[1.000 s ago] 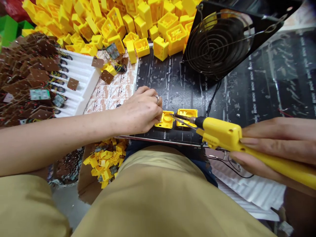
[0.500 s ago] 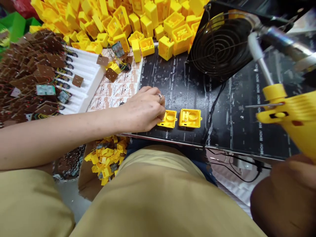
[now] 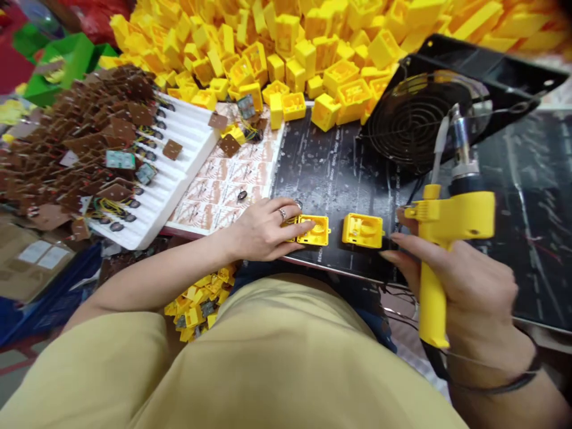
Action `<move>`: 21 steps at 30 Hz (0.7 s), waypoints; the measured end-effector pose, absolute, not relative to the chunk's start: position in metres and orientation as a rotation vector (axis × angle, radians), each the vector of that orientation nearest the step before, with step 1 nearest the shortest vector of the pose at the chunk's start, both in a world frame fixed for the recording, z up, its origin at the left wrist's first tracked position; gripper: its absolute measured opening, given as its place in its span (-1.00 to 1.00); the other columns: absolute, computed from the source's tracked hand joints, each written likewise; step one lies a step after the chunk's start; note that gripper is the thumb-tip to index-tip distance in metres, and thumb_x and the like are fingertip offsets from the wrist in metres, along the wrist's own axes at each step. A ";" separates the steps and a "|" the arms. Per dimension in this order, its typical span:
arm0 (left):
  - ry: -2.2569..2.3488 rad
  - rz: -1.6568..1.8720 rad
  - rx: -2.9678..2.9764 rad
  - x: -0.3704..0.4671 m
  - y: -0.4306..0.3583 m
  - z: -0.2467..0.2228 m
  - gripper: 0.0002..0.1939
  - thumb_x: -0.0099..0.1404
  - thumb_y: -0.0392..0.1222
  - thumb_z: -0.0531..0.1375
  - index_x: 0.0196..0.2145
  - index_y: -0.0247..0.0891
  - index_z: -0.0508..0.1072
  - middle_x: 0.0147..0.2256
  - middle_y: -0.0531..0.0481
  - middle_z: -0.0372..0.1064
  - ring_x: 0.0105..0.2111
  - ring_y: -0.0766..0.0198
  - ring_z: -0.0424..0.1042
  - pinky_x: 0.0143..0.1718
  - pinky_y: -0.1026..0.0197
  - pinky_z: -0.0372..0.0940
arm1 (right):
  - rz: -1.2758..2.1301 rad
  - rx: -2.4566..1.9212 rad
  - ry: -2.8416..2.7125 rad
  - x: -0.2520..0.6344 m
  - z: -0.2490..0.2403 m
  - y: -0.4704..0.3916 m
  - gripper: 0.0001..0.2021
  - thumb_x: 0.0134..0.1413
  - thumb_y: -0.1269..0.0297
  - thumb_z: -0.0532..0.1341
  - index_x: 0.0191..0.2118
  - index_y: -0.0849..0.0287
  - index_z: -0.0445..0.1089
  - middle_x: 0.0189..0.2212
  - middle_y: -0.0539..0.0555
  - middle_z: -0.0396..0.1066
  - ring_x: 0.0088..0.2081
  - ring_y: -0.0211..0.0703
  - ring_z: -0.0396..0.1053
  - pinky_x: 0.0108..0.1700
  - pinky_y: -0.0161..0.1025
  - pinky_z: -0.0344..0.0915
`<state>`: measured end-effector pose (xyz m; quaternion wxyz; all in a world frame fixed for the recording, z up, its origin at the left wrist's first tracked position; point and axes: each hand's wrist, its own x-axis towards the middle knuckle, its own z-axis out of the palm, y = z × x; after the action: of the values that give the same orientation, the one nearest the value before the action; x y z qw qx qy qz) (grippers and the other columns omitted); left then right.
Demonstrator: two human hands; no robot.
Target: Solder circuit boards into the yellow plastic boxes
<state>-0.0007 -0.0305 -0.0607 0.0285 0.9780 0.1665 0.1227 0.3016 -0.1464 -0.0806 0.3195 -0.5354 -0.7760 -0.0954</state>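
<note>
My left hand, with a ring on one finger, reaches over a small yellow plastic case at the bench's front edge. Its fingers close on the case's left side, and one fingertip lies inside. To the right sits a second yellow plastic case, open side up, with a round grille inside. My right hand is closed on a yellow soldering gun, whose metal tip and thin feed tube point up toward the fan. Fingertips of that hand extend past the gun, close to the second case's right side.
A black fan stands behind the gun. Many yellow cases are heaped along the back. At left, brown circuit boards with wires and round black parts lie on a white foam tray. A box of yellow parts sits below the bench edge.
My right hand has brought the soldering gun leftward from the right edge, close to the second case. My left hand stays at the first case, its fingers shifted. The view has shifted.
</note>
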 end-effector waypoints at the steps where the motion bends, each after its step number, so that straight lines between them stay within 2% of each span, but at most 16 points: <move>1: 0.521 0.377 2.988 -0.013 -0.033 -0.053 -0.62 0.39 0.01 0.14 0.04 -0.22 0.52 -0.08 -0.24 0.53 -0.02 0.04 0.50 -0.05 0.01 0.44 | -0.311 -1.351 -2.081 0.298 -0.081 -0.139 -0.66 0.14 0.22 0.39 0.02 0.06 0.42 -0.47 -0.06 0.39 -0.50 -0.27 0.25 -0.41 -0.31 0.20; 3: 0.573 0.307 2.858 -0.045 -0.038 -0.023 -0.61 0.39 0.04 0.13 0.00 -0.23 0.55 -0.13 -0.23 0.56 -0.16 0.11 0.54 -0.14 0.09 0.45 | -0.375 -1.265 -2.141 0.291 -0.083 -0.127 -0.56 0.09 0.17 0.41 0.04 0.16 0.36 -0.43 0.01 0.41 -0.46 -0.19 0.32 -0.37 -0.27 0.28; 6: 0.694 -0.158 2.580 -0.096 -0.045 0.032 -0.66 0.43 -0.03 0.14 0.06 -0.14 0.53 -0.06 -0.12 0.58 -0.20 0.26 0.57 -0.17 0.29 0.43 | -0.374 -1.173 -2.195 0.283 -0.085 -0.118 -0.58 0.13 0.27 0.39 0.06 0.15 0.30 -0.35 0.04 0.48 -0.40 -0.17 0.41 -0.30 -0.26 0.36; 7: 0.709 -0.274 2.553 -0.108 -0.043 0.044 -0.67 0.42 -0.01 0.16 0.06 -0.08 0.54 -0.03 -0.06 0.58 -0.19 0.27 0.57 -0.18 0.31 0.42 | -0.376 -1.149 -2.202 0.280 -0.085 -0.117 -0.60 0.14 0.32 0.38 0.06 0.15 0.30 -0.32 0.04 0.50 -0.38 -0.18 0.44 -0.28 -0.27 0.38; 9: 0.883 -0.266 2.621 -0.118 -0.027 0.052 -0.70 0.42 0.01 0.13 -0.03 -0.05 0.58 -0.08 0.02 0.60 -0.22 0.27 0.57 -0.20 0.28 0.39 | -0.386 -1.123 -2.203 0.274 -0.082 -0.116 -0.60 0.12 0.36 0.39 0.04 0.17 0.30 -0.26 0.08 0.52 -0.34 -0.18 0.48 -0.25 -0.28 0.40; 12: 1.320 0.159 2.819 -0.103 0.027 0.027 -0.65 0.42 0.03 0.07 -0.20 -0.15 0.60 -0.34 0.02 0.58 -0.34 0.24 0.48 -0.26 0.19 0.31 | -0.392 -1.119 -2.201 0.264 -0.078 -0.114 -0.57 0.09 0.31 0.41 0.04 0.20 0.30 -0.25 0.12 0.53 -0.31 -0.13 0.50 -0.26 -0.25 0.42; 14: 1.553 0.389 2.845 -0.083 0.074 -0.001 -0.60 0.42 0.09 0.06 -0.23 -0.21 0.58 -0.40 0.00 0.49 -0.27 0.25 0.39 -0.21 0.17 0.26 | -0.397 -1.112 -2.196 0.260 -0.077 -0.112 -0.59 0.10 0.31 0.40 0.03 0.20 0.32 -0.29 0.10 0.53 -0.33 -0.14 0.50 -0.28 -0.25 0.43; 16: 1.639 0.422 2.796 -0.063 0.115 -0.025 -0.52 0.43 0.18 0.04 -0.11 -0.27 0.52 -0.31 0.04 0.47 -0.07 0.25 0.29 -0.05 0.18 0.21 | -0.403 -1.107 -2.174 0.257 -0.079 -0.110 -0.61 0.09 0.31 0.42 0.00 0.20 0.33 -0.31 0.08 0.53 -0.37 -0.17 0.49 -0.32 -0.27 0.41; 18: 1.762 0.478 2.700 -0.045 0.140 -0.040 -0.47 0.40 0.19 0.06 0.04 -0.30 0.45 -0.14 -0.04 0.46 0.05 0.15 0.22 0.03 0.08 0.17 | -0.396 -1.118 -2.150 0.256 -0.081 -0.109 -0.63 0.09 0.30 0.42 -0.02 0.20 0.34 -0.29 0.08 0.53 -0.39 -0.20 0.48 -0.34 -0.28 0.40; 20: 1.779 0.475 2.656 -0.030 0.147 -0.042 -0.43 0.42 0.18 0.00 0.17 -0.24 0.37 0.02 -0.06 0.41 0.12 0.11 0.15 0.07 -0.01 0.13 | -0.377 -1.133 -2.137 0.257 -0.083 -0.110 -0.66 0.13 0.28 0.39 -0.03 0.19 0.34 -0.29 0.07 0.51 -0.41 -0.22 0.46 -0.35 -0.28 0.38; 21: 1.746 0.439 2.663 -0.024 0.144 -0.038 -0.43 0.44 0.20 -0.04 0.20 -0.19 0.34 0.05 -0.01 0.38 0.13 0.14 0.12 0.08 -0.02 0.12 | -0.364 -1.139 -2.134 0.257 -0.084 -0.110 -0.67 0.15 0.27 0.38 -0.03 0.19 0.34 -0.31 0.05 0.50 -0.42 -0.23 0.45 -0.36 -0.28 0.36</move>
<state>-0.0244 0.1439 -0.0378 -0.0361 0.8279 0.5428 0.1365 0.2575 -0.1104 -0.0836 0.3407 -0.4378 -0.8202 -0.1399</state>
